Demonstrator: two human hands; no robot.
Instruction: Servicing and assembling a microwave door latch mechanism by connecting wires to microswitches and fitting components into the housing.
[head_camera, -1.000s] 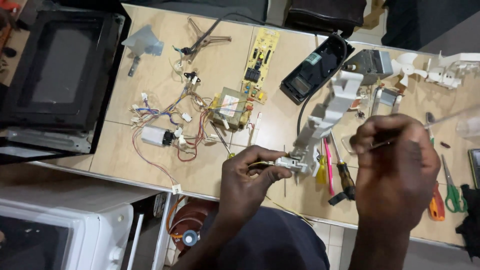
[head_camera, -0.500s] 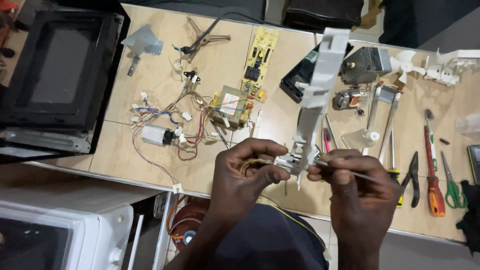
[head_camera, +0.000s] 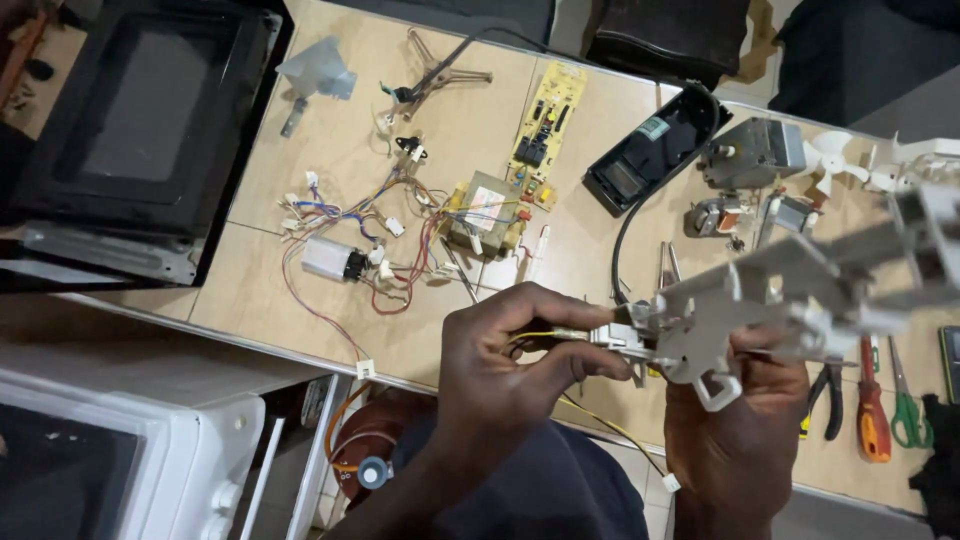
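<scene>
Pinching the thin yellow wire (head_camera: 545, 338), the left hand (head_camera: 500, 370) should pull straight while the grey plastic latch bracket (head_camera: 790, 290) is gripped steady by the right hand (head_camera: 740, 420).

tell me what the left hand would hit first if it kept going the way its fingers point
The left hand points rightward along the yellow wire, so it would likely first meet the grey plastic bracket held by the right hand. Its fingertips look almost against it already; depth is unclear.
</scene>
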